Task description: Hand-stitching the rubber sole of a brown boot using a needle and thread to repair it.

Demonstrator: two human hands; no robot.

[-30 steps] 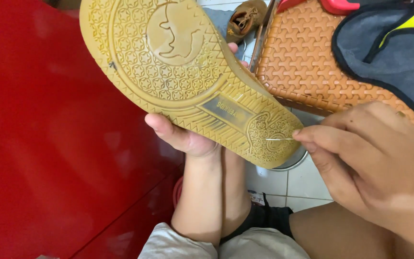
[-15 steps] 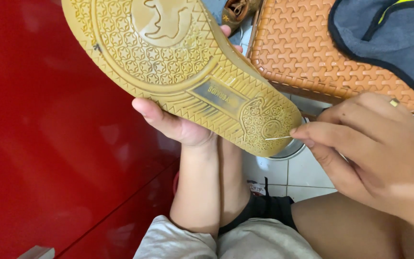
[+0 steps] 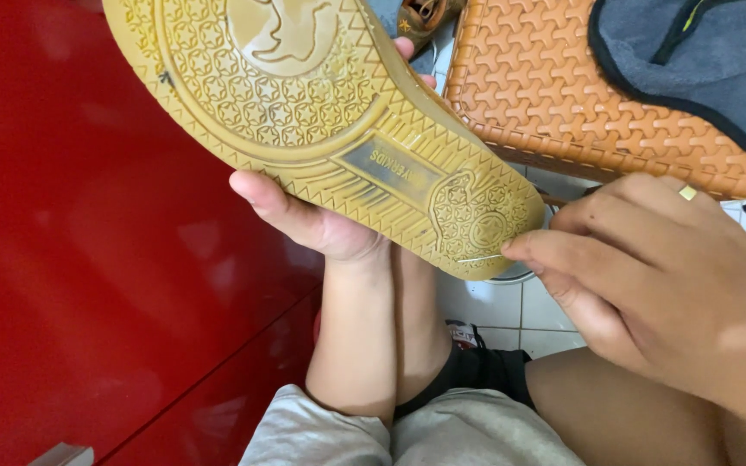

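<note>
My left hand (image 3: 312,220) holds up a shoe (image 3: 321,129) from beneath, its yellow patterned rubber sole turned toward me. The heel end points to the lower right. My right hand (image 3: 658,285), a gold ring (image 3: 688,192) on one finger, has its fingertips pinched together right against the heel's edge. A thin needle-like piece seen between them earlier is hidden by the fingertips now.
A glossy red cabinet front (image 3: 88,259) fills the left side. An orange woven-pattern surface (image 3: 563,86) lies at the upper right with a dark grey-blue fabric item (image 3: 701,60) on it. A small brown shoe (image 3: 425,13) peeks in at the top. White floor tiles (image 3: 494,306) and my knees are below.
The shoe has shifted up and left in view. My right fingertips have closed in on the heel edge, covering the thin light needle that showed there before.
</note>
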